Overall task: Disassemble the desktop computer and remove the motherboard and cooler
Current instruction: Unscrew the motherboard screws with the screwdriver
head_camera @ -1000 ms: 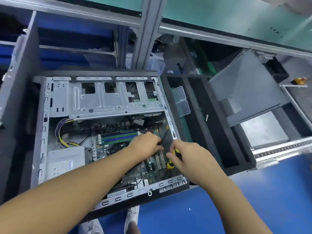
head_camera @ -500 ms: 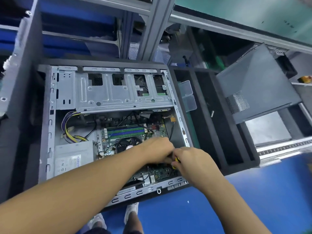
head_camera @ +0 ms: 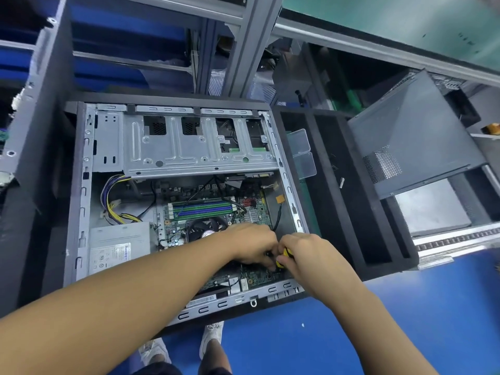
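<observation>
Both the left hand (head_camera: 251, 246) and the right hand (head_camera: 307, 257) work inside an open desktop computer (head_camera: 81, 185) lying on its side on a blue desk (head_camera: 405, 320).
The right hand grips a yellow-and-black screwdriver (head_camera: 284, 257) over the near right corner of the motherboard (head_camera: 259, 278), which sits in the case. The left hand touches the right, fingers curled; whether it grips anything cannot be told. The cooler (head_camera: 205, 228) sits on the board beside the power supply (head_camera: 119, 247). A grey side panel (head_camera: 414, 136) rests tilted, well apart.
</observation>
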